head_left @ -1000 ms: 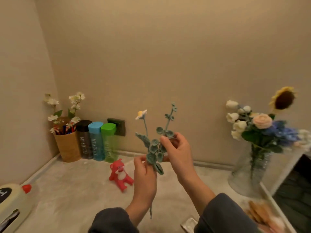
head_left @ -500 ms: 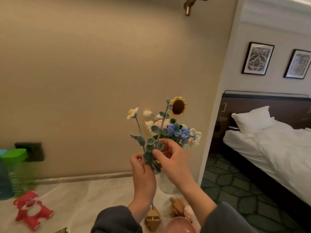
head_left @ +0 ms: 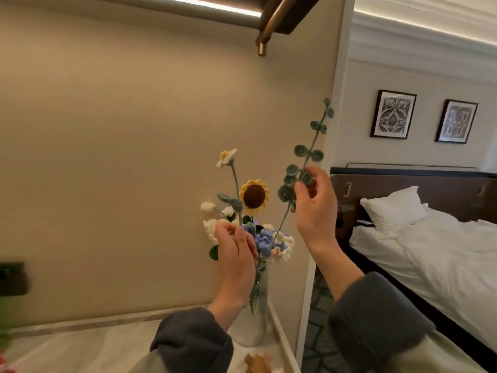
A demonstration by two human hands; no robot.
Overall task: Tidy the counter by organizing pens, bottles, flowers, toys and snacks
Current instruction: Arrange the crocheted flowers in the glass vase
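Though slender, the sprig point(head_left: 300, 151) bears round grey-green leaves

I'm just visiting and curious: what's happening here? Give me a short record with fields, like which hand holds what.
left hand: pinches the stem of a daisy
right hand: holds a leafy sprig, tilted, to the right of the sunflower
vase: glass, standing on the counter, with the sunflower and other flowers in it
background: bed, two framed pictures on the wall
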